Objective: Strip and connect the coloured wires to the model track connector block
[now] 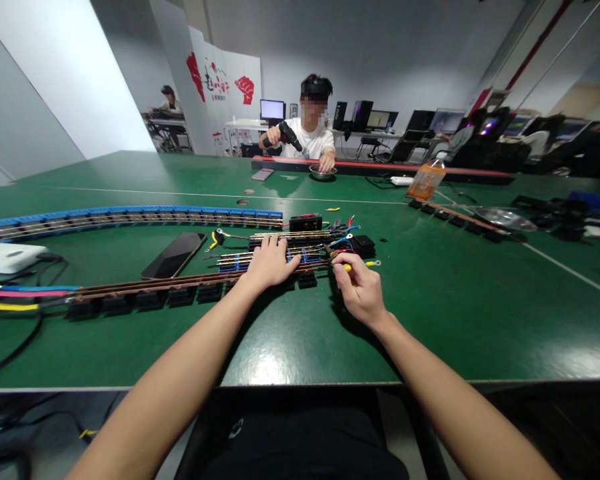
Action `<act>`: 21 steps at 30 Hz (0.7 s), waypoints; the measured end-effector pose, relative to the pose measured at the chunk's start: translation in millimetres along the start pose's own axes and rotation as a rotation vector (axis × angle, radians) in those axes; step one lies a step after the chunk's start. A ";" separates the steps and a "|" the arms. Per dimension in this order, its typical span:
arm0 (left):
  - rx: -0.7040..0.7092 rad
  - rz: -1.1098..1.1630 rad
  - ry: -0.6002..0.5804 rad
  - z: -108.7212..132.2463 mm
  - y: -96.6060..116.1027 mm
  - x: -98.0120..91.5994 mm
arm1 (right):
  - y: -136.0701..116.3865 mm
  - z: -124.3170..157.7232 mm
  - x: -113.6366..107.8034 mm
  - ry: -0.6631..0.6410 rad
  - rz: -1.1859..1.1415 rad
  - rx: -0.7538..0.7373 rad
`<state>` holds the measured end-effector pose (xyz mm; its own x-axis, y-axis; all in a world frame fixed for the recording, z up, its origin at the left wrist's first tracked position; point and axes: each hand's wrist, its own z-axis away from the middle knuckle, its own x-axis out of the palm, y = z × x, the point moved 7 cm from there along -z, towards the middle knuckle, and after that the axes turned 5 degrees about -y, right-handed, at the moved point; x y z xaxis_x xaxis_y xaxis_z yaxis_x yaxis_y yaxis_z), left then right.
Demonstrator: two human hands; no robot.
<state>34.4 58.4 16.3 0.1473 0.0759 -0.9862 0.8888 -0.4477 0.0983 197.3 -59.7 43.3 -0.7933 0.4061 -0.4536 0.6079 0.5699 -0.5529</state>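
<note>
My left hand [271,263] rests with fingers spread on a bundle of narrow rails [230,259] with blue and dark supports. The fingers of my right hand [361,290] are pinched at the right end of the nearest brown rail [155,285], which sits on black blocks. Between those fingers shows a short yellow wire [347,268]; a ring terminal [377,263] sticks out beyond them. Just behind the right hand lie loose coloured wires and a black block [364,245]. Another yellow wire [213,241] with a ring end is left of my left hand.
A blue curved rail [130,217], a phone [175,255] and a white box [10,257] lie to the left. Across the green table [455,300], a person [310,127] holds a power drill [289,135] above a bowl [323,172]. An orange-filled bottle [427,179] stands right.
</note>
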 end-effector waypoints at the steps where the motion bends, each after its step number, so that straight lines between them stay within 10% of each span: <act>1: 0.003 -0.003 0.003 -0.2 -0.1 0.3 | 4.1 0.7 -1.2 0.025 -0.028 0.043; 13: 0.007 -0.016 -0.010 0.8 1.2 -1.6 | 40.5 -4.7 -17.4 0.370 -0.504 0.363; 21: 0.006 0.001 -0.005 0.3 1.0 -1.8 | 17.5 11.5 -18.3 0.334 -0.220 0.153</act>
<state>34.9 57.6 18.2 0.1458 0.0708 -0.9868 0.8860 -0.4531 0.0984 222.8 -65.4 33.8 -0.8565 0.5106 -0.0759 0.4015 0.5665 -0.7196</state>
